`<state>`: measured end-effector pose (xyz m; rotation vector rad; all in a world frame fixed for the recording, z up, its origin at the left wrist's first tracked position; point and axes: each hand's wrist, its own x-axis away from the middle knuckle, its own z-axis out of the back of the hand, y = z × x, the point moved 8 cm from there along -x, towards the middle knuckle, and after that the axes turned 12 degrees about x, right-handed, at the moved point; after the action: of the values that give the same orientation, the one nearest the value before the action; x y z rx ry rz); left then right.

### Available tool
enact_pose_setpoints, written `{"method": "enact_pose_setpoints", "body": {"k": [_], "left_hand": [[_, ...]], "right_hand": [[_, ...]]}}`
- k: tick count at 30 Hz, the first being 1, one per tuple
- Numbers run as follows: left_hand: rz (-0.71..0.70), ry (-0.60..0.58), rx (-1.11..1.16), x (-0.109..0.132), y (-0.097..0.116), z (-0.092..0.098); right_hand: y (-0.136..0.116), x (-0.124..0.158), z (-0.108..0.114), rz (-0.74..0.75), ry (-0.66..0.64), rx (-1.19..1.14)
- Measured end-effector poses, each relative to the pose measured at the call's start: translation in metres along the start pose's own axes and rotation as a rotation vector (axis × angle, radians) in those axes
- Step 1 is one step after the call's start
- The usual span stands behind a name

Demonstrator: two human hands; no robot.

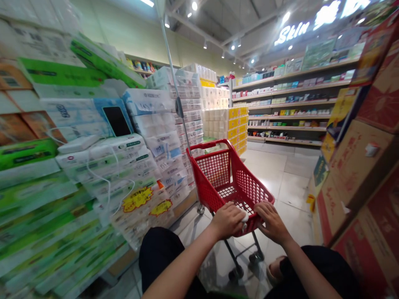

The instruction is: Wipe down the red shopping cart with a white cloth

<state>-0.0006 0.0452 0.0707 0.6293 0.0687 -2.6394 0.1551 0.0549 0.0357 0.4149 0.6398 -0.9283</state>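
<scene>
A small red plastic shopping cart [202, 182] stands right in front of me, with mesh walls and dark wheels. Nothing lies in the visible part of its basket. My left hand [227, 221] is closed over the cart's near rim. Beside its fingertips shows a small white thing [245, 216], too small to name. On the rim's right corner, my right hand [273, 222] is curled with the fingers inside and the thumb below. A thin metal pole [171, 58] rises from the cart's far left corner.
Tall stacks of tissue packs [149, 166] line the left, with a dark-screened phone [116, 121] and a white cable [109, 187] on them. Cardboard boxes [352, 178] are piled close on the right. Tiled floor [268, 164] runs ahead toward product shelves [289, 89].
</scene>
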Motion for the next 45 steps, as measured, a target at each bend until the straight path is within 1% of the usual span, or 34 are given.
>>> {"method": "enact_pose_setpoints", "body": {"k": [1, 3, 6, 8, 11, 14, 17, 19, 20, 24, 26, 27, 31, 32, 34, 37, 39, 42, 45], "left_hand": [[-0.023, -0.011, 0.002, 0.001, -0.005, 0.003], [-0.026, -0.002, 0.004, 0.003, -0.016, 0.006], [0.056, 0.063, 0.010, 0.002, -0.028, 0.000], [0.128, 0.106, 0.011, -0.001, -0.029, -0.009], [0.214, 0.153, 0.025, -0.008, -0.026, -0.018], [0.271, 0.181, 0.041, -0.014, -0.024, -0.017], [0.304, 0.186, 0.027, -0.012, -0.028, -0.012], [0.281, 0.173, 0.009, -0.005, -0.029, -0.009], [0.247, 0.155, 0.004, 0.000, -0.028, -0.008], [0.039, 0.036, 0.018, 0.017, -0.028, -0.006], [-0.004, 0.009, 0.024, 0.022, -0.038, -0.001], [0.007, 0.016, 0.021, 0.023, -0.048, 0.002], [0.177, 0.103, -0.031, 0.015, -0.096, 0.016], [0.206, 0.114, -0.041, 0.011, -0.104, 0.016], [0.232, 0.126, -0.054, 0.003, -0.110, 0.014], [0.300, 0.193, -0.079, -0.004, -0.105, 0.009], [0.370, 0.258, -0.094, -0.004, -0.096, 0.006], [0.401, 0.292, -0.083, 0.001, -0.072, -0.004], [0.341, 0.253, -0.049, 0.008, -0.043, -0.016]], "right_hand": [[0.005, -0.002, 0.000, -0.004, -0.028, -0.007], [0.012, -0.009, -0.002, -0.045, -0.078, -0.020], [0.015, -0.021, -0.005, -0.158, -0.102, -0.022], [0.007, -0.030, -0.008, -0.222, -0.079, -0.015], [-0.014, -0.039, -0.014, -0.257, -0.027, -0.002], [-0.030, -0.042, -0.016, -0.260, 0.005, -0.005], [-0.037, -0.038, -0.017, -0.188, -0.008, -0.059], [-0.040, -0.035, -0.016, -0.129, -0.001, -0.097], [-0.041, -0.033, -0.014, -0.104, 0.010, -0.109], [-0.043, -0.024, -0.011, -0.044, 0.044, -0.125], [-0.042, -0.020, -0.010, -0.037, 0.044, -0.138], [-0.040, -0.018, -0.010, -0.036, 0.043, -0.148], [-0.023, -0.015, -0.006, -0.061, 0.046, -0.183], [-0.018, -0.016, -0.005, -0.076, 0.048, -0.188], [-0.010, -0.021, -0.004, -0.129, 0.044, -0.184], [-0.009, -0.032, -0.001, -0.216, 0.015, -0.110], [-0.022, -0.039, 0.000, -0.218, -0.003, -0.032], [-0.046, -0.044, 0.000, -0.193, 0.002, 0.066], [-0.054, -0.038, 0.000, -0.225, 0.028, 0.135]]}}
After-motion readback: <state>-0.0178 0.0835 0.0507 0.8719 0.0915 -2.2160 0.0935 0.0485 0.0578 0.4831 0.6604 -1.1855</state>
